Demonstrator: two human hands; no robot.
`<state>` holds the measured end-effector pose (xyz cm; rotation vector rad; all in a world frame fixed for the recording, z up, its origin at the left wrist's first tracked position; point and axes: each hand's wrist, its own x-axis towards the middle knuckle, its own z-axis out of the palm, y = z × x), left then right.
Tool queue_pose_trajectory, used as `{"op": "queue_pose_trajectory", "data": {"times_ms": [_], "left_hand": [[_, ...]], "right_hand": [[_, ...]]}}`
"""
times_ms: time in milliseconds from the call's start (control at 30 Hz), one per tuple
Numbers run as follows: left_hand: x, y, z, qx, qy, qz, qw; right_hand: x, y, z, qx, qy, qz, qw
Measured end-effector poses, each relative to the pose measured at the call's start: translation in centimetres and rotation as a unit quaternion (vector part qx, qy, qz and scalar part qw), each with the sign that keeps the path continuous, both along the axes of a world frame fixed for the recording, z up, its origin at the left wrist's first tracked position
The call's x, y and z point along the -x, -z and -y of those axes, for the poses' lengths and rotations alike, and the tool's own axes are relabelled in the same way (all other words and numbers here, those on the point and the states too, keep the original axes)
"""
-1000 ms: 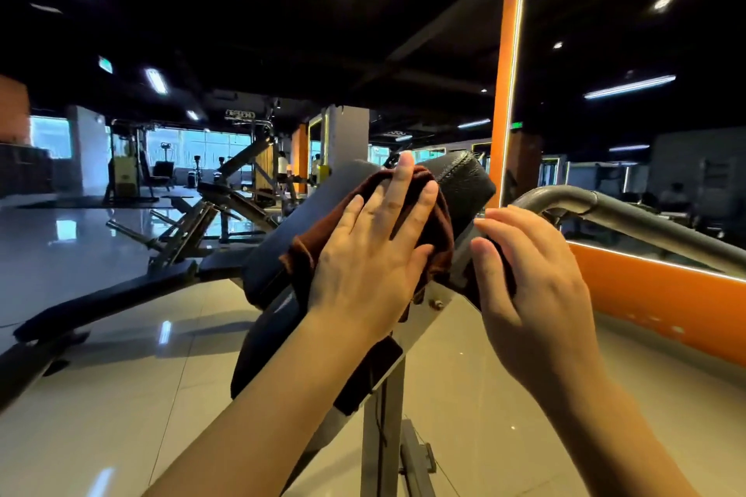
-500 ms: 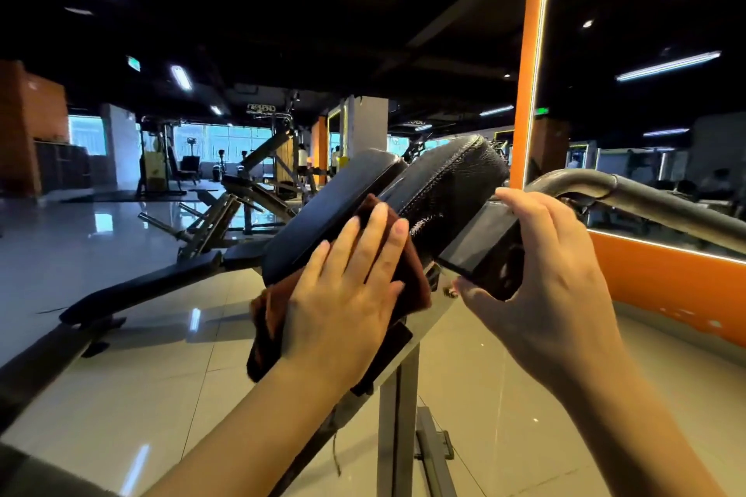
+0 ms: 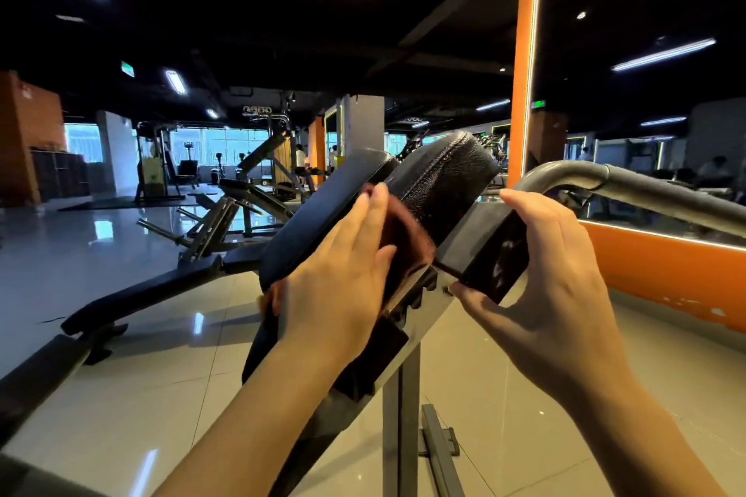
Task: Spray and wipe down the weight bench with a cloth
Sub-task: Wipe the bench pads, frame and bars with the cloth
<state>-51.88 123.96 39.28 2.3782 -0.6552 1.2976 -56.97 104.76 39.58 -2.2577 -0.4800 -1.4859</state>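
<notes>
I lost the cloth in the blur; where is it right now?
In the head view, the brown cloth is centre frame, pressed by the left hand against the black bench pad, left of the right hand.

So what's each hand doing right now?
Left hand: open, flat fingers pressing the brown cloth on the pad.
Right hand: holding the dark block.

Open tiled floor [image 3: 133,395] lies left of and below the tilted black pad [image 3: 444,178], leaving free passage there. To the right, a grey curved metal bar [image 3: 629,184] blocks the way, with the orange wall [image 3: 666,274] close behind it. A steel post [image 3: 399,428] stands beneath.
</notes>
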Motion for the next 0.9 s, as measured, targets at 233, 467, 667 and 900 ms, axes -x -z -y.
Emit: {"op": "queue_pose_trajectory", "data": {"times_ms": [233,467,667,900], "left_hand": [[0.8,-0.1,-0.1,-0.015,-0.061,-0.028,0.998],[-3.1,-8.0,8.0,-0.028,-0.008,-0.003,1.000],[-1.6,-5.7,4.8,-0.003,0.022,-0.044,0.999],[2.1,0.7,-2.5,0.071,0.000,-0.200,0.977]], "right_hand": [[-0.4,0.1,-0.4,-0.019,0.001,0.026,0.999],[-0.7,0.3,0.1,-0.032,0.014,0.031,0.999],[-0.7,0.2,0.5,-0.029,-0.024,0.045,0.998],[-1.0,0.5,0.0,-0.026,-0.033,0.060,0.997]]}}
